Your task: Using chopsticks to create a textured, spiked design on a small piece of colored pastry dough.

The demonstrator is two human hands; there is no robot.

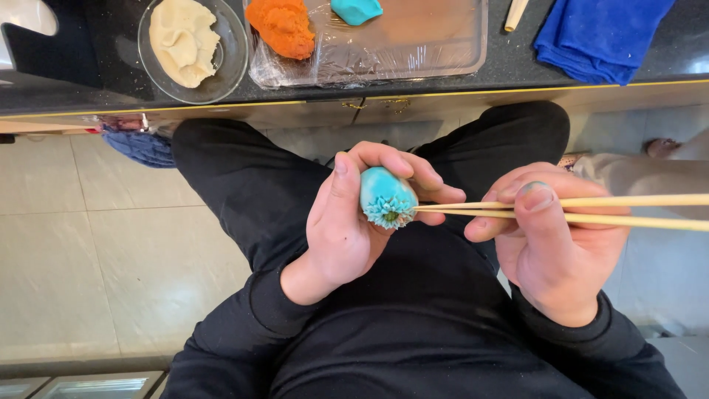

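Here, the left hand point(347, 222) closes around a turquoise dough ball point(385, 196), its fringed face turned outward so the tips of the wooden chopsticks point(591, 210), pinched in the right hand point(550, 244), can reach the petal-like cuts beside the fingertips.

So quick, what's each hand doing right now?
Left hand: closed around a blue dough ball.
Right hand: closed on two chopsticks, their tips at the ball's frilled end.
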